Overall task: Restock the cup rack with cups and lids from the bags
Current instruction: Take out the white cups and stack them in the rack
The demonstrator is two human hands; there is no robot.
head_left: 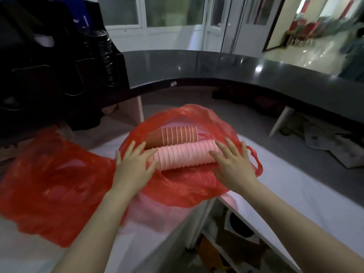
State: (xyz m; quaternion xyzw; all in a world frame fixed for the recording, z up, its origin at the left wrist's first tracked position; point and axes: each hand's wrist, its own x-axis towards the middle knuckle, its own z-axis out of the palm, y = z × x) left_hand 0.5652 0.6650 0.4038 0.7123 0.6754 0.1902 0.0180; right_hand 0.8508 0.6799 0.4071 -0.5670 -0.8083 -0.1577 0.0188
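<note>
An open red plastic bag [177,186] lies on the white counter [295,194] in the middle of the head view. Two nested stacks of paper cups lie on their sides in it: a long pink stack [187,154] in front and a shorter brown-based stack [173,135] behind. My left hand [134,166] rests with spread fingers at the long stack's left end. My right hand [234,164] touches its right end, fingers apart. A second red bag [53,186] lies flattened to the left. The black cup rack [49,62] with dark lids stands at the far left.
A curved black raised counter [216,66] runs behind the bags. Below the white counter at the lower right is an open shelf with boxes [232,243]. Glass doors and a bright hallway lie beyond the counter.
</note>
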